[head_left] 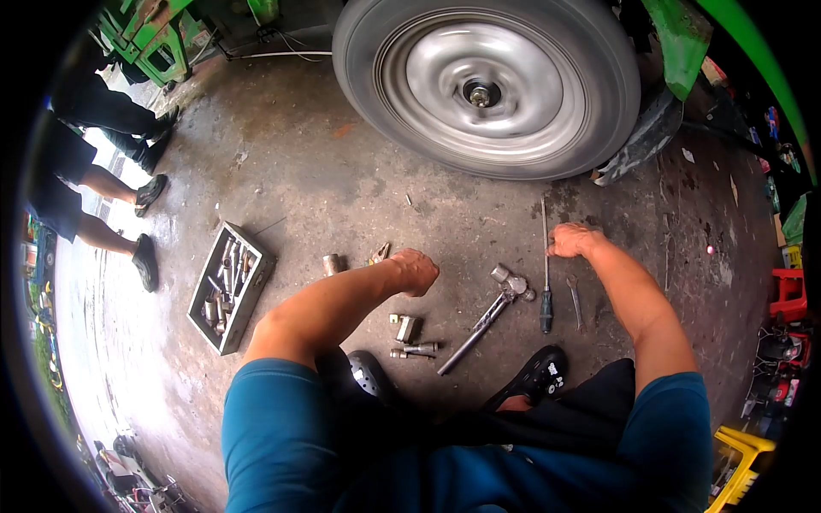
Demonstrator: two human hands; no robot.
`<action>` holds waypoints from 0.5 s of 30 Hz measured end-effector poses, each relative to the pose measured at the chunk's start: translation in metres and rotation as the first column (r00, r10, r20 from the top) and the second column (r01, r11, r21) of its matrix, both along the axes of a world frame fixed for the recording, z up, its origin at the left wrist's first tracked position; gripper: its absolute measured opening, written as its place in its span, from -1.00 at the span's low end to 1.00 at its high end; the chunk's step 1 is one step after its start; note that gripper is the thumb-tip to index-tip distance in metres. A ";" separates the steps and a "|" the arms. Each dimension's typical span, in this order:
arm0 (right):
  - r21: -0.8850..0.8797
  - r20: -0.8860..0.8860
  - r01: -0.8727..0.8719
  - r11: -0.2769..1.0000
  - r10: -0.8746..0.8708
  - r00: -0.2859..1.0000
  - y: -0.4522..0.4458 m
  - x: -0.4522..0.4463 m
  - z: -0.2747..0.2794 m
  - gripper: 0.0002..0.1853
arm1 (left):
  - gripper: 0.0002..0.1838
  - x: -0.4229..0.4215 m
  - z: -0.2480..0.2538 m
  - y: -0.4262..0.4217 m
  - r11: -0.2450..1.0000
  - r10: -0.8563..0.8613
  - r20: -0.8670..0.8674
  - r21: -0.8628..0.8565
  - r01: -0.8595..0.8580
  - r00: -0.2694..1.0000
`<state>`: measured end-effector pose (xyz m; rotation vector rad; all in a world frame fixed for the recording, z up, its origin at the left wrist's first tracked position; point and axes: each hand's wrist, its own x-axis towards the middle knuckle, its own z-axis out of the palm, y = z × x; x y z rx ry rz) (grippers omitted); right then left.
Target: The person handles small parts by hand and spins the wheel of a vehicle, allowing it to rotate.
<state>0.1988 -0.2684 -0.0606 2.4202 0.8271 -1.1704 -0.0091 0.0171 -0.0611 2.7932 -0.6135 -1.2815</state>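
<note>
My left hand (416, 272) is closed in a loose fist above the floor, between a metal socket (332, 264) and a hammer (487, 321). Its palm side is hidden. Fingers curled, my right hand (573, 240) is beside the shaft of a long screwdriver (546, 309); whether it touches the shaft or holds anything cannot be seen. A small wrench (575, 301) lies below that hand. Ahead is a vehicle wheel (487, 77), its silver rim smeared as if turning. Near my left foot lie a metal block (408, 328) and a short socket piece (420, 348).
A metal tray (251, 305) of sockets and tools stands on the left. Two people's legs (111, 184) are at the far left. Green bodywork (680, 43) hangs beside the wheel. A yellow plastic object (742, 466) and a red stool (788, 293) are at the right edge.
</note>
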 end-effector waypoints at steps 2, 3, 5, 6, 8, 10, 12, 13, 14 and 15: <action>-0.007 0.005 0.012 1.000 -0.012 1.000 0.001 0.000 -0.001 -0.40 | -0.68 0.001 0.004 -0.001 1.000 -0.002 -0.011 0.004 0.002 1.000; -0.009 0.003 0.016 1.000 -0.016 1.000 0.001 0.000 0.000 -0.40 | -0.68 0.001 0.003 -0.001 1.000 -0.001 -0.010 0.006 0.001 1.000; -0.012 -0.001 0.024 1.000 -0.024 1.000 0.003 -0.002 0.005 -0.40 | -0.68 0.000 0.001 0.000 1.000 0.001 -0.008 0.009 -0.001 1.000; -0.012 -0.003 0.027 1.000 -0.027 1.000 0.004 -0.003 0.007 -0.39 | -0.68 0.000 -0.001 0.000 1.000 0.002 -0.005 0.007 -0.002 1.000; -0.010 -0.005 0.032 0.999 -0.032 0.999 0.006 -0.005 0.010 -0.39 | -0.68 0.000 -0.002 0.000 1.000 0.004 0.000 0.004 -0.004 1.000; -0.023 -0.014 0.026 0.999 -0.026 1.000 0.007 -0.004 0.011 -0.39 | -0.67 0.000 -0.002 0.001 1.000 0.009 -0.008 0.005 -0.009 1.000; -0.025 -0.019 0.020 0.999 -0.021 1.000 0.008 -0.005 0.012 -0.38 | -0.67 0.000 0.001 0.000 1.000 0.012 -0.013 0.005 -0.012 1.000; -0.020 -0.020 0.017 1.000 -0.018 1.000 0.008 -0.005 0.012 -0.38 | -0.67 0.000 0.003 0.000 1.000 0.012 -0.014 0.006 -0.012 1.000; -0.015 -0.021 0.015 1.000 -0.015 1.000 0.008 -0.005 0.013 -0.38 | -0.67 0.001 0.004 -0.001 1.000 0.013 -0.014 0.006 -0.013 1.000; -0.018 -0.020 0.010 1.000 -0.010 1.000 0.008 -0.005 0.012 -0.38 | -0.67 0.000 0.003 0.000 1.000 0.013 -0.009 0.002 -0.013 1.000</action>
